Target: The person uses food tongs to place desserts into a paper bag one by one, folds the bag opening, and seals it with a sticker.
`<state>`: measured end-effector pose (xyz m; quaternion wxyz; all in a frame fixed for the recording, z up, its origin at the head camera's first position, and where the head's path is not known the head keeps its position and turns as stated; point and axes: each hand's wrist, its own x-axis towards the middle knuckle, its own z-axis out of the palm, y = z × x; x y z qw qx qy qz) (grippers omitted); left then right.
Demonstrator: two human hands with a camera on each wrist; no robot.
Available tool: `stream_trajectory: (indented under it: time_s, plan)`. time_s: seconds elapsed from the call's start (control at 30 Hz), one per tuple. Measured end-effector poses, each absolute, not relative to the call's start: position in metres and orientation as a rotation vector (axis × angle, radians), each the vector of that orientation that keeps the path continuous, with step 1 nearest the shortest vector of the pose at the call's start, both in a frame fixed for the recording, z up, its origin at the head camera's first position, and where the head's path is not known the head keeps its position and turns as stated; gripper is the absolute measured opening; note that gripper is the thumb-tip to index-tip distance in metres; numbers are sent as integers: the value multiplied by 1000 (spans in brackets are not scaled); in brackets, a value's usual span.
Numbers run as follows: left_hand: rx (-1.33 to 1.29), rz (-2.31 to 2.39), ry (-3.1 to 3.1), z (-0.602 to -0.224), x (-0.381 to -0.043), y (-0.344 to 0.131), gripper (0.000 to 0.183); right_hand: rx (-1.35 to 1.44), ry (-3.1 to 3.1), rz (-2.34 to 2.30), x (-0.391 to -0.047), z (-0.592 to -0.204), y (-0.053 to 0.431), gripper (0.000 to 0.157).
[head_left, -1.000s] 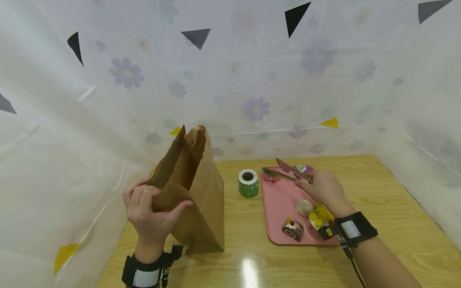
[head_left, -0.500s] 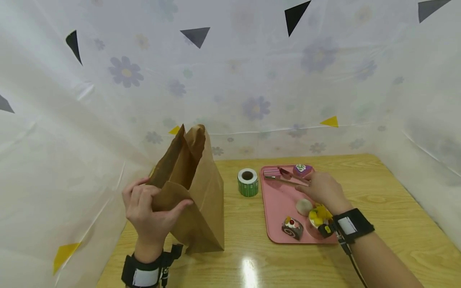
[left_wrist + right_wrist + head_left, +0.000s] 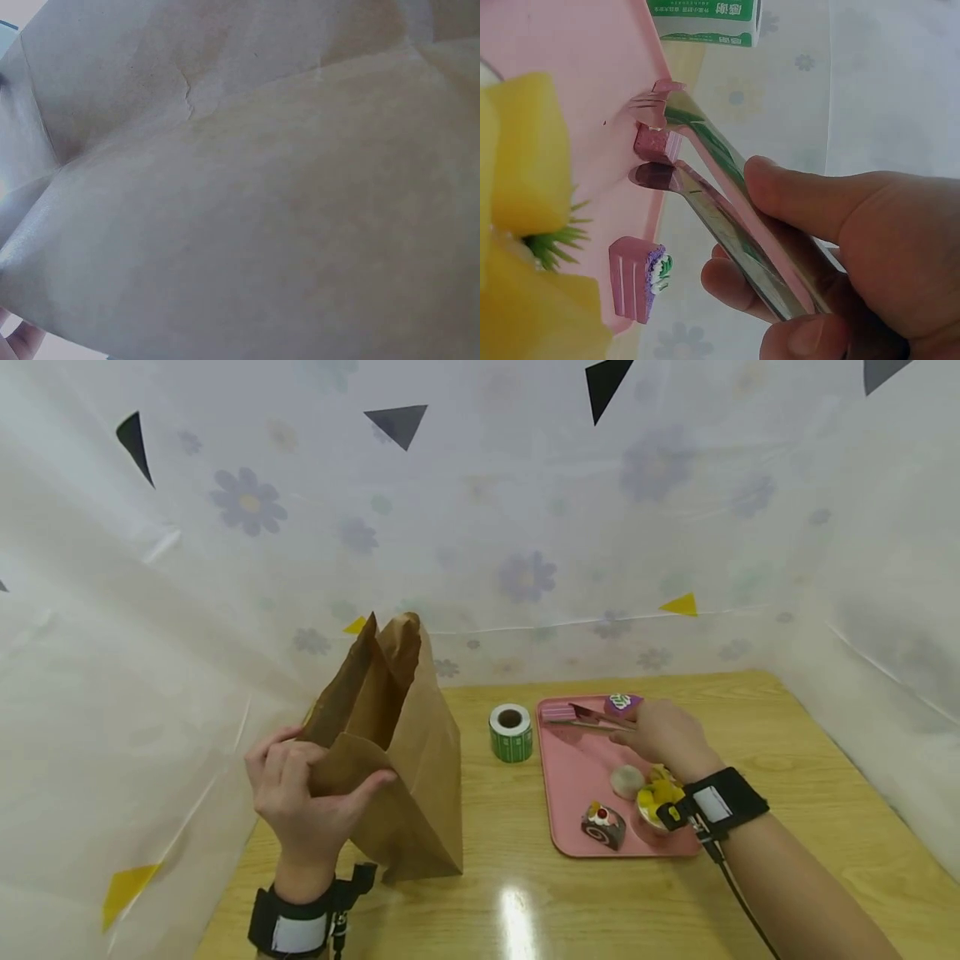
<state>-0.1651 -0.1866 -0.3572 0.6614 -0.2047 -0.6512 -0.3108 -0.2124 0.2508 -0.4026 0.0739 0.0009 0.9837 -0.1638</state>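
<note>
My left hand (image 3: pixel 300 793) grips the near rim of an upright brown paper bag (image 3: pixel 431 777), its mouth open. Brown paper (image 3: pixel 262 225) fills most of the left wrist view. Over the pink tray (image 3: pixel 570 793), my right hand (image 3: pixel 667 739) holds metal tongs (image 3: pixel 720 157) with one fork-like end and one flat end. The tongs' tips are on either side of a pink cake slice (image 3: pixel 654 144) at the tray's far left corner; whether both touch it I cannot tell. A purple-topped cake slice (image 3: pixel 634 277) lies near the right hand.
On the tray are a chocolate roll slice (image 3: pixel 603 827), a pale round piece (image 3: pixel 626 782) and a cup of yellow fruit chunks (image 3: pixel 658 802), partly under the right wrist. A roll of green labels (image 3: pixel 512 735) stands between bag and tray. Patterned sheeting surrounds the table.
The tongs have come down from above the tray to the pink cake slice, with their ends closer together. My left hand keeps its hold on the bag. The head view has shifted slightly.
</note>
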Motion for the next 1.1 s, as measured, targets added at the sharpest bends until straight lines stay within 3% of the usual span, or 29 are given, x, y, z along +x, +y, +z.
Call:
stream_trajectory:
  time_s: [0.23,0.5,0.67,1.1]
  plan:
    - [-450,-708,-1477,-356,-166,-187,86,12,2987,-501,-214,-404,253,35]
    - [-433,-727,-1477,-358,-164,-188,87,-2,3029,-484,-214,-404,253,39]
    - [-436,-730,-1474,-359,-165,-186,87,-56,3110,-463,-209,-396,252,52]
    - [-450,-725,-1467,-357,-165,-185,86,-98,3173,-640,-187,-355,248,45]
